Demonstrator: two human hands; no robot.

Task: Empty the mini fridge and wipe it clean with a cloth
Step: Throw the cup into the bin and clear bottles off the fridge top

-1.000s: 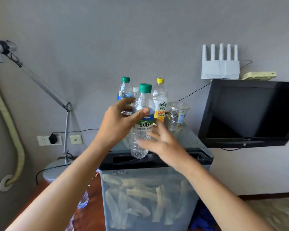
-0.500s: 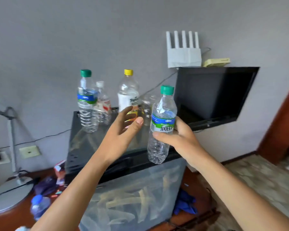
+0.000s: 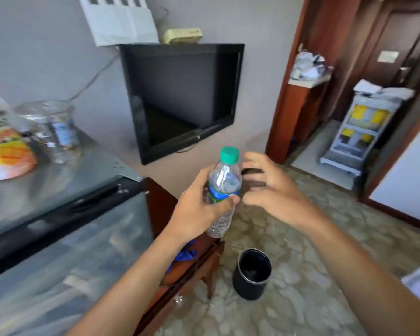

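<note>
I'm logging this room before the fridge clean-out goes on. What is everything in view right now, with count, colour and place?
water bottle: 1, clear with green cap, held upright above the floor
mini fridge: 1, grey top, black band, lower left
plastic cup: 1, clear, on the fridge top
juice bottle: 1, orange and yellow label, on the fridge top at the left edge
television: 1, black, on the wall
router: 1, white, above the television
waste bin: 1, black, on the floor
blue cloth: 1, on the wooden stand beside the fridge
cart: 1, grey with yellow, in the hallway
left hand: 1, grips the water bottle
right hand: 1, fingers spread, beside the bottle, holding nothing
</note>
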